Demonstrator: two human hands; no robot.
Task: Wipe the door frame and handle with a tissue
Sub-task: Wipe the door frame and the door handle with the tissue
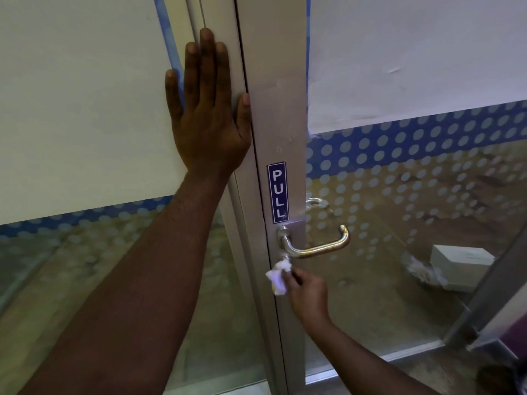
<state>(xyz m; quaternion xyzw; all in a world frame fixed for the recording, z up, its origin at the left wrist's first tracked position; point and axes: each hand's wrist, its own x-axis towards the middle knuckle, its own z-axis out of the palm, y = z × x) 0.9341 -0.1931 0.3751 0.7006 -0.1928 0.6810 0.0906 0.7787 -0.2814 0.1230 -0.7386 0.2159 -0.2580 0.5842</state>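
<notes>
Now, with my left hand (206,109) flat above the handle (313,246), my right hand (306,292) pinches the tissue (278,277) just below it; I'd wrap and rub upward.

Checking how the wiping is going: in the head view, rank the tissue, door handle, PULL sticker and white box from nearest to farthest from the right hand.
1. Tissue: pinched in the right hand.
2. Door handle: just above the hand.
3. PULL sticker: higher on the frame.
4. White box: off to the right, behind the glass.
</notes>
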